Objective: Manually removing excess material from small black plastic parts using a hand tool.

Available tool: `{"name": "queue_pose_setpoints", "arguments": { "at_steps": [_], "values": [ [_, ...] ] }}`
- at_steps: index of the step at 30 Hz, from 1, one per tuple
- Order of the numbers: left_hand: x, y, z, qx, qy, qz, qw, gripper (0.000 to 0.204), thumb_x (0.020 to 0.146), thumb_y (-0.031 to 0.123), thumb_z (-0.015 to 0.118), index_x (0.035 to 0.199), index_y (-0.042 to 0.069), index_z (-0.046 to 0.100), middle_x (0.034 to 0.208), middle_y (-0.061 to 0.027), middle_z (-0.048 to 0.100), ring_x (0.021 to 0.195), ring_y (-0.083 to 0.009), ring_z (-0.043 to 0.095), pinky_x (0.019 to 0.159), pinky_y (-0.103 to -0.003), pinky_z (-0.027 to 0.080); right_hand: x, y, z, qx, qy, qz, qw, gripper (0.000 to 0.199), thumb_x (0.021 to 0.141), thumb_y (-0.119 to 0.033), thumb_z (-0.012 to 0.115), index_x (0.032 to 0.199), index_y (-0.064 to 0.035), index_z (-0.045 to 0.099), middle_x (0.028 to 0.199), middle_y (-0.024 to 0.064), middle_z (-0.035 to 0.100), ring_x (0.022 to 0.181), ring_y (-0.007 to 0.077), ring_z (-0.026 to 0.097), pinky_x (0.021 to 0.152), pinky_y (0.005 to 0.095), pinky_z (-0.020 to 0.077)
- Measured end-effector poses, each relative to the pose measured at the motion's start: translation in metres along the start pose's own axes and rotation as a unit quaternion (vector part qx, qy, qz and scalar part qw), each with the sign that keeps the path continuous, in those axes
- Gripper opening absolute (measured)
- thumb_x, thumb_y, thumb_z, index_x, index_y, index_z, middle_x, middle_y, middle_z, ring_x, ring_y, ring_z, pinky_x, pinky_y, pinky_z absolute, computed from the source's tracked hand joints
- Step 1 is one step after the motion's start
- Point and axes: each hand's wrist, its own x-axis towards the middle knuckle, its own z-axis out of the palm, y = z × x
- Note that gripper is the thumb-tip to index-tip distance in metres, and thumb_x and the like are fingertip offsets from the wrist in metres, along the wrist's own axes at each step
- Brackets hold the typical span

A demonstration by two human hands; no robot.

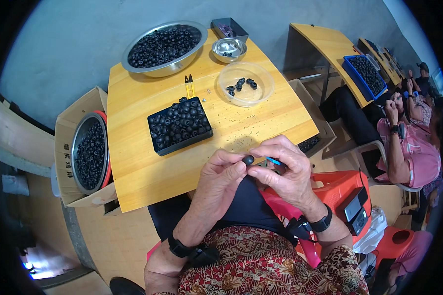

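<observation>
My left hand [220,178] pinches a small, round black part [248,160] between thumb and fingertips, just past the table's near edge. Close on its right, my right hand [286,169] is closed around a small blue tool [274,161]. Most of that tool is hidden in the fingers, so its kind does not show. The right fingertips come right up to the black part. Ahead on the table, a black tray [209,135] is heaped with similar black parts. Behind it lie yellow-handled thread snips [190,87].
A clear plastic bowl [267,88] holds several black parts. Farther back stand a large steel basin [202,37] full of them, a small steel bowl [241,50] and a grey box [243,34]. At left a cardboard box [64,132] holds another basin. A person in pink [421,152] sits at right.
</observation>
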Motion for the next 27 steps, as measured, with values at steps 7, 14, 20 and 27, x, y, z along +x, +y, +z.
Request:
{"name": "queue_pose_setpoints", "arguments": {
  "at_steps": [7,14,20,27],
  "values": [
    [0.0,-0.001,-0.003,-0.014,-0.003,-0.018,1.0,0.01,0.093,0.012,0.066,0.103,0.009,0.064,0.108,-0.0053,0.068,0.106,-0.0154,0.063,0.098,-0.034,0.048,0.0,0.006,0.0,-0.009,-0.007,-0.017,1.0,0.027,0.078,-0.003,0.076,0.104,-0.002,0.07,0.095,0.0113,0.065,0.086,0.0217,0.065,0.073,0.0312,0.0528],
    [0.001,0.003,-0.005,-0.036,0.015,-0.096,0.995,0.025,0.094,0.017,0.066,0.117,0.01,0.06,0.115,-0.004,0.065,0.108,-0.0156,0.061,0.101,-0.037,0.046,0.002,0.009,0.0,-0.022,-0.023,-0.05,0.998,0.031,0.077,-0.003,0.077,0.106,-0.0023,0.07,0.094,0.0111,0.064,0.085,0.022,0.065,0.073,0.032,0.0531],
    [0.004,0.007,0.0,-0.025,-0.015,-0.096,0.995,0.024,0.092,0.016,0.067,0.114,0.01,0.061,0.112,-0.0035,0.066,0.106,-0.0146,0.062,0.1,-0.035,0.046,0.001,0.011,-0.001,-0.029,-0.007,-0.07,0.997,0.031,0.076,-0.003,0.078,0.106,-0.0023,0.071,0.094,0.0118,0.065,0.084,0.0229,0.065,0.07,0.0322,0.0534],
    [0.003,0.006,0.004,-0.046,0.022,-0.089,0.995,0.019,0.091,0.011,0.068,0.11,0.009,0.064,0.106,-0.0028,0.068,0.1,-0.0154,0.063,0.097,-0.035,0.047,-0.002,0.008,-0.009,-0.152,0.015,-0.132,0.979,0.025,0.078,-0.007,0.075,0.101,0.0004,0.068,0.094,0.0149,0.064,0.081,0.0297,0.064,0.069,0.0359,0.0533]
  ]
}}
